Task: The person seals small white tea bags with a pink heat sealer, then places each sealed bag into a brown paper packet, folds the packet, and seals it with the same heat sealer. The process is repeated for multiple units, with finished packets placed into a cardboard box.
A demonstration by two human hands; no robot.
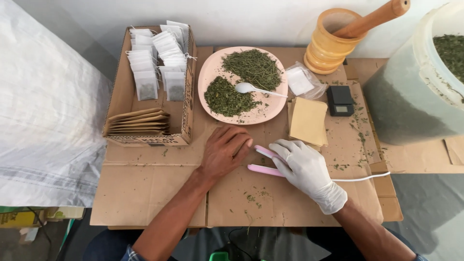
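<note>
Right hand, white glove, grips the pink sealer, fingers wrapped over its top arm; the two arms stand apart at the left tips. White cord runs right from it. Left hand, bare, lies flat on the cardboard just left of the sealer, fingers together; can't tell if anything is under it. Beyond: tan envelopes, black scale, pink plate with herbs and a spoon, box of teabags, wooden mortar.
</note>
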